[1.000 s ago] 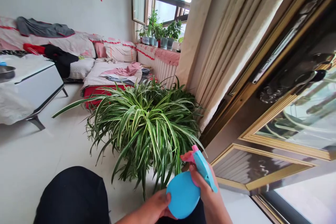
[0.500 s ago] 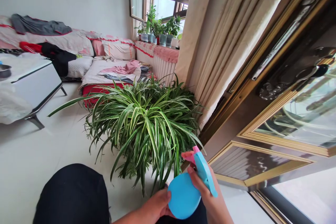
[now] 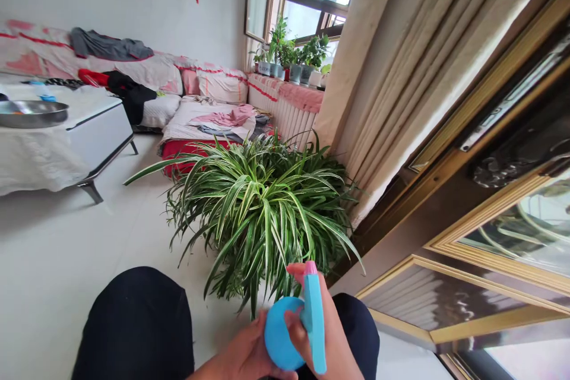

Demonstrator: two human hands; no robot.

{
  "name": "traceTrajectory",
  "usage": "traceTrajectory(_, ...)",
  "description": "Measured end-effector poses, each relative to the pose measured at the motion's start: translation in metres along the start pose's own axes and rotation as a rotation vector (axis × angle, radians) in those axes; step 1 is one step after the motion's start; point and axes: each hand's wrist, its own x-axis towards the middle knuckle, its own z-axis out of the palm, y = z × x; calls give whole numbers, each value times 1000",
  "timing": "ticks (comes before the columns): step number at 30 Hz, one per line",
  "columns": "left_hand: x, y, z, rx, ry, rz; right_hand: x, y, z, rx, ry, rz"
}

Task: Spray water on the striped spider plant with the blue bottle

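Note:
A blue spray bottle (image 3: 283, 332) with a pink nozzle is held low in front of me between both hands. My right hand (image 3: 327, 326) wraps round its neck and spray head, with a finger forward by the pink trigger. My left hand (image 3: 249, 347) grips the round body from the left and below; part of its fingers is hidden. Just beyond the nozzle spreads a large spider plant (image 3: 262, 208) with long green and white striped leaves. Its pot is hidden by the leaves.
A glass-panelled door (image 3: 467, 285) stands close on the right, beside a beige curtain (image 3: 401, 71). On the left is a white table (image 3: 98, 136) bearing a metal pan (image 3: 33, 114). Behind are a sofa (image 3: 164, 74) with clothes and several potted plants (image 3: 307, 53) by the window.
The view has swung left, so more of the table and pan shows. Both hands have moved slightly left with the spray bottle, whose head now stands more upright.

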Motion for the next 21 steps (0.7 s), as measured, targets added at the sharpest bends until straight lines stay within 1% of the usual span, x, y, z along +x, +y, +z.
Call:
traceTrajectory(3,-6,2,4,-37,-82,-41,7,4,4,-18,89,23)
traceTrajectory(4,-6,2,5,-41,-88,-44,8,6,5,-28,113,25)
traceTrajectory(7,-7,2,7,-66,-67,-20,9,9,8,-59,153,30)
traceTrajectory(10,-7,1,7,-92,-48,-2,10,8,10,-60,156,53)
traceTrajectory(13,-8,-1,6,-107,-59,-3,10,7,11,-52,140,87)
traceTrajectory(16,-11,-2,5,-114,-73,9,7,4,12,-62,147,89)
traceTrajectory(19,-21,3,5,-98,-53,49,-4,-4,22,-97,179,84)
traceTrajectory(21,-32,10,7,-83,-9,85,-12,-12,35,-92,203,84)
